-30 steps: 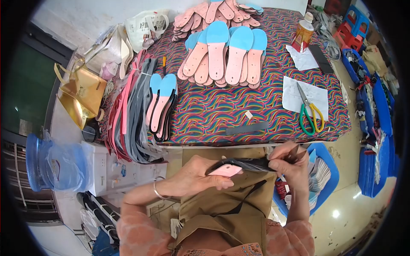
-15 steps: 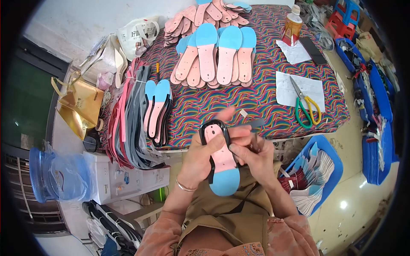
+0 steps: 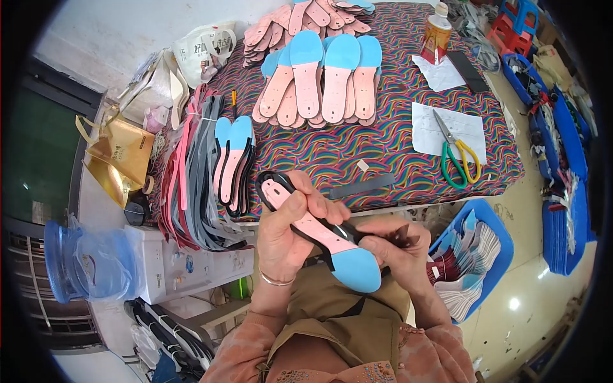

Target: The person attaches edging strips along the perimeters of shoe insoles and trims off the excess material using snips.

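Note:
My left hand is wrapped round the middle of a shoe insole, pink with a blue end and black edging along its sides. The insole slants, its blue end low and to the right. At the edge beside the blue part, my right hand pinches the black edging strip. Something dark brown and shiny shows at its fingers, too blurred to name. A grey strip lies on the table just beyond my hands. Black-edged insoles lie stacked to the left.
Pink-and-blue insoles are piled on the patterned tablecloth. Scissors lie on paper at the right, near a bottle. Bundled strips hang over the left edge. A blue bin of insoles stands lower right.
The insole has tilted and moved left, its blue end swinging right. My right hand has slid down along its edge towards the blue part. The grey strip is now uncovered.

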`<state>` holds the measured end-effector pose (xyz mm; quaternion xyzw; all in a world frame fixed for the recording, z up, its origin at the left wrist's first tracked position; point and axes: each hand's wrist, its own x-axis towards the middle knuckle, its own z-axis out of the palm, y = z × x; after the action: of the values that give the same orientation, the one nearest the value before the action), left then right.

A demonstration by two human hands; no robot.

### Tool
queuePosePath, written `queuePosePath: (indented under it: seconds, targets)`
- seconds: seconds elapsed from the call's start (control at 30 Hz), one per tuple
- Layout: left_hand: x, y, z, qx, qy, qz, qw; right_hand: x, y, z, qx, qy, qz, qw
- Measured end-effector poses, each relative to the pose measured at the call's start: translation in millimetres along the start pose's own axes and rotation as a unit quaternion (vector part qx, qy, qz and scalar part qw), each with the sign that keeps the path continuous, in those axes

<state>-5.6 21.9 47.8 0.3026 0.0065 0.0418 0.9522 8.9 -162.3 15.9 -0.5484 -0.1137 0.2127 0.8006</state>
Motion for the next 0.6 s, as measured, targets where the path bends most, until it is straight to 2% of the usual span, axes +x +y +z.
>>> queuePosePath:
  seconds: [0.1, 0.17, 0.23, 0.27, 0.3, 0.33, 0.37, 0.4, 0.47, 0.5, 0.57, 0.6]
  targets:
    - [-3.2, 0.0, 3.9, -0.008, 0.002, 0.008, 1.000, -2.8, -4.3, -2.1, -0.026, -0.042, -0.013, 0.999]
    - [-4.7, 2.7, 2.0, -0.040, -0.021, -0.026, 0.999, -1.1, -3.0, 0.7, -0.031, -0.031, -0.031, 0.999]
    - [-4.6, -0.9, 3.3, -0.043, -0.013, -0.034, 0.998, 0.6, 0.3, -2.0, -0.138, -0.060, -0.077, 0.986]
    - [-5.3, -2.6, 3.6, -0.047, -0.004, -0.040, 0.998, 2.3, 1.9, -1.7, -0.138, -0.060, -0.077, 0.986]
    - [-4.8, -4.1, -0.7, -0.048, -0.003, -0.039, 0.998, 5.1, 3.8, -0.6, -0.201, -0.052, -0.139, 0.968]
    - [-2.9, -6.2, -8.6, -0.052, -0.054, -0.038, 0.996, 7.2, 6.6, 0.7, -0.262, -0.045, -0.201, 0.943]
    - [-2.6, -7.1, -12.9, -0.055, -0.105, -0.038, 0.992, 8.4, 11.6, 2.2, -0.261, -0.047, -0.200, 0.943]
    - [-3.9, -6.6, -8.7, -0.054, -0.104, -0.037, 0.992, 10.1, 18.3, 3.8, -0.256, -0.031, -0.212, 0.943]
    - [-7.0, -7.3, 4.3, 0.144, -0.065, -0.075, 0.985, 12.4, 29.3, 6.3, -0.250, -0.017, -0.223, 0.942]
    - [-3.0, -14.9, -6.5, 0.188, -0.144, -0.064, 0.969, 14.0, 33.4, 7.3, -0.197, -0.003, -0.193, 0.961]
    - [-14.7, -16.0, -11.1, 0.305, -0.045, -0.083, 0.948, 20.6, 37.1, 10.2, -0.142, 0.009, -0.166, 0.976]
    - [-15.9, -15.3, -13.6, 0.305, -0.042, -0.082, 0.948, 23.8, 38.4, 12.5, -0.122, -0.011, -0.176, 0.977]
